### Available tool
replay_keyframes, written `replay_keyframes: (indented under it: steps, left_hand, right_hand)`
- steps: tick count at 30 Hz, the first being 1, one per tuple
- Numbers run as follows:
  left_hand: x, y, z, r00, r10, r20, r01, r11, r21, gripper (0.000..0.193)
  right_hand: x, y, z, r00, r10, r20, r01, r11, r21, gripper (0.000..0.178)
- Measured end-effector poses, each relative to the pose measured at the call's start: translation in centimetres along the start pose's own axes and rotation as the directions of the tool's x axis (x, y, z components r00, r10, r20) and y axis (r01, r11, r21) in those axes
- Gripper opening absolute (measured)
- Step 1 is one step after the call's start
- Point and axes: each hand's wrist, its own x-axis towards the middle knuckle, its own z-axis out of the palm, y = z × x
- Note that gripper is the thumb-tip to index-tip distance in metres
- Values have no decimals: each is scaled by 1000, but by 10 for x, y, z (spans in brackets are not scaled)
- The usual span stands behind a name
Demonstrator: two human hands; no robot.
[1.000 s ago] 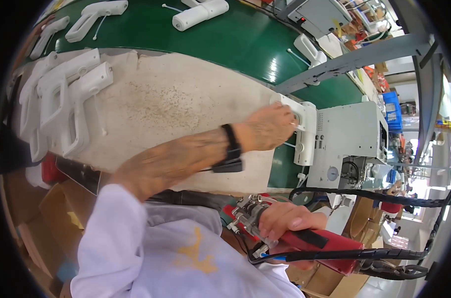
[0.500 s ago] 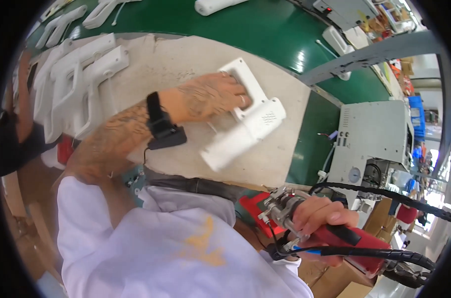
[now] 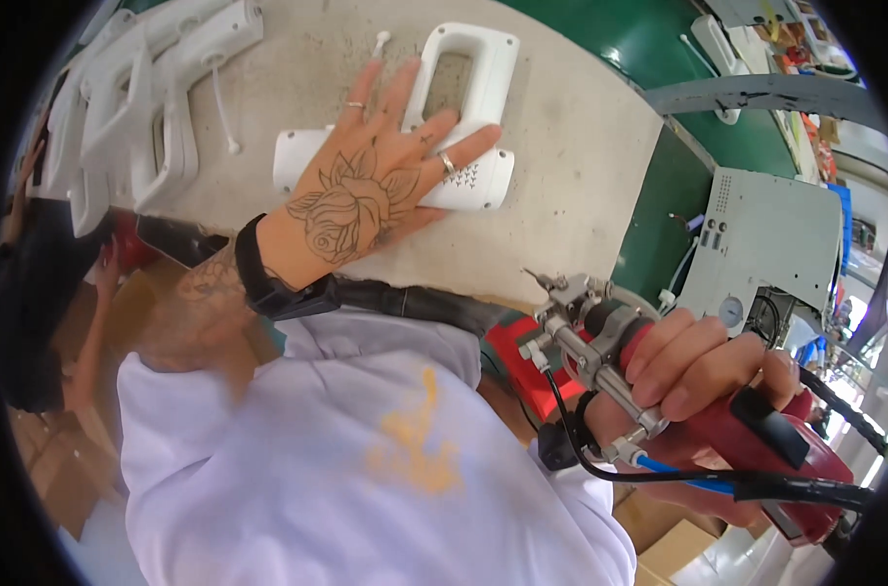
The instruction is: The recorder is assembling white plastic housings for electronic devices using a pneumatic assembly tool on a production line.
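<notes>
A white plastic gun-shaped housing [image 3: 492, 185] lies on the worktop, its looped handle pointing away from me and a patch of small holes near its right end. My left hand [image 3: 371, 190] rests across it with the fingers spread, hiding part of the body and the handle's base. Low on the right, my right hand [image 3: 703, 376] is wrapped round a red powered screwdriver [image 3: 827, 474] with a black lever, metal fittings and a slim tip. That tip is just off the worktop's near edge, apart from the housing. A black cable and a blue hose run to the tool.
Several white housings [image 3: 122, 103] are piled at the left of the beige board [image 3: 571, 186]. A thin white cord [image 3: 223, 107] hangs from one. On the right stand a grey machine [image 3: 771, 230] and a metal bar [image 3: 766, 95]. Another person's arm [image 3: 90, 347] shows at far left.
The housing has turned so its body lies crosswise. My left hand has shifted from the handle to lie flat over the body. The view has moved, and the screwdriver appears larger.
</notes>
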Motion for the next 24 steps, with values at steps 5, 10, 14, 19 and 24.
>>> replay_keyframes:
  steps: [5, 10, 14, 19, 24]
  left_hand:
    - [-6, 4, 12, 996, -67, 59, 71, 995, -75, 91]
    - [-12, 3, 10, 998, -27, 61, 30, 998, -49, 88]
    - [-8, -3, 26, 1000, 22, 17, -22, 999, -41, 82]
    - [-10, -3, 25, 1000, 18, -16, -18, 999, -40, 77]
    - [-10, -4, 24, 1000, 11, 28, -9, 997, -78, 84]
  right_hand:
    - [15, 19, 8, 986, -86, 146, 78, 995, 58, 85]
    - [20, 17, 16, 980, -67, 190, 49, 994, 99, 80]
    - [26, 31, 17, 976, -111, 186, 93, 990, 105, 83]
    - [57, 25, 2, 839, 26, 543, -4, 999, -43, 92]
    - [41, 43, 35, 963, -71, 261, 36, 990, 138, 97]
